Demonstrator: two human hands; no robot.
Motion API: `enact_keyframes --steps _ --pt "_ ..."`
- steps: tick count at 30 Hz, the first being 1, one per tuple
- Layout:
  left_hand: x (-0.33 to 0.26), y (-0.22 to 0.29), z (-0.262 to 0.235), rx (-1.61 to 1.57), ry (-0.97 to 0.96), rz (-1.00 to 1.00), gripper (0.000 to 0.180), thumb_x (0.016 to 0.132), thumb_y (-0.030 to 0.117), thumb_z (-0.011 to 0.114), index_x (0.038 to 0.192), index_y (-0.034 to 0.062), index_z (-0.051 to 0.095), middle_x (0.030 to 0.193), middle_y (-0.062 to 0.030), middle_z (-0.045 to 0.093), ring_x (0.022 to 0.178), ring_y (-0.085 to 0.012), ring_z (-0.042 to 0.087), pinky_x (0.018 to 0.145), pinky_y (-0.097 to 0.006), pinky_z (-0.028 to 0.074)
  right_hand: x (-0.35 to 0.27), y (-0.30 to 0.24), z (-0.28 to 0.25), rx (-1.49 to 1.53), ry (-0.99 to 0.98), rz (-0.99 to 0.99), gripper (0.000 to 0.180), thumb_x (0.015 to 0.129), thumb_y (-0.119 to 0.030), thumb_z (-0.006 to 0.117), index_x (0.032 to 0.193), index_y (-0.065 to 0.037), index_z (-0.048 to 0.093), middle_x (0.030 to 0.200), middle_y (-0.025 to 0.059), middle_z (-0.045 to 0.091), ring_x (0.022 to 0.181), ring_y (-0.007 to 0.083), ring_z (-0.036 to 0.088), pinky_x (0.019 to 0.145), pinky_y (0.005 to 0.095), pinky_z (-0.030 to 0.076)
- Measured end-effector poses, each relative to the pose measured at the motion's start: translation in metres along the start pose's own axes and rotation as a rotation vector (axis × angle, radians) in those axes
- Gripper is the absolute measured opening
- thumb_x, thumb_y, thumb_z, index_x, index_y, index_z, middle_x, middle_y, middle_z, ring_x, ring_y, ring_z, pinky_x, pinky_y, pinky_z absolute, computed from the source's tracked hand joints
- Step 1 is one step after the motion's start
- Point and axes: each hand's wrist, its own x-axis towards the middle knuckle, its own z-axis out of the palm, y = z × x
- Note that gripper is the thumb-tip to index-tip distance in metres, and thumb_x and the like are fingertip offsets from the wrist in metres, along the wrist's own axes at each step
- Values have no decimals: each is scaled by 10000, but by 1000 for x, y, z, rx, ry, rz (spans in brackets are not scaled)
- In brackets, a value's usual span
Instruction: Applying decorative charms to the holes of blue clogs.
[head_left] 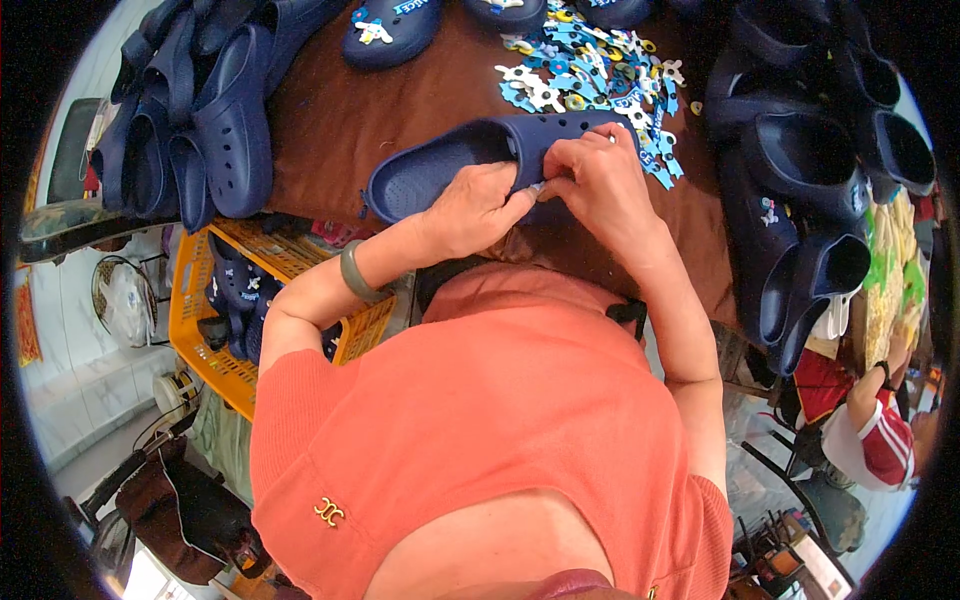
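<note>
Navy clog (415,178), smooth and moulded, holes punched through its toe, and there it sat over the brown cloth (320,130), right before the wearer! Left hand (478,205) gripped its near side; right hand (600,180) curled over the upper, fingertips by a small pale piece (537,188), its exact hold hidden. Just beyond, flat charms (590,75) lay heaped, white, blue and yellow, some lettered.

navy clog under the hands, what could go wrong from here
The loose charm pile lies close to the toe of the navy clog, so a nudge might scatter pieces. With the left hand and right hand working at its near side, the clog could slide on the brown cloth.
</note>
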Motion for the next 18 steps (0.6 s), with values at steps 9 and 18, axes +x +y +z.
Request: enact_keyframes --steps 9,18 --pt "-1 -5 -2 -107 -92 -241 234 916 190 554 1025 -9 612 818 -61 639 762 -70 550 679 -291 474 -27 -3 11 -45 243 -151 152 698 -110 716 841 -112 665 842 -1 631 789 181 576 883 414 371" --pt "0 -8 -4 -121 -155 -283 217 895 167 541 959 -22 627 805 -98 656 755 -120 600 681 -321 484 -32 -3 14 -66 296 -197 115 695 -87 677 800 -121 646 817 -14 607 812 170 565 889 430 375"
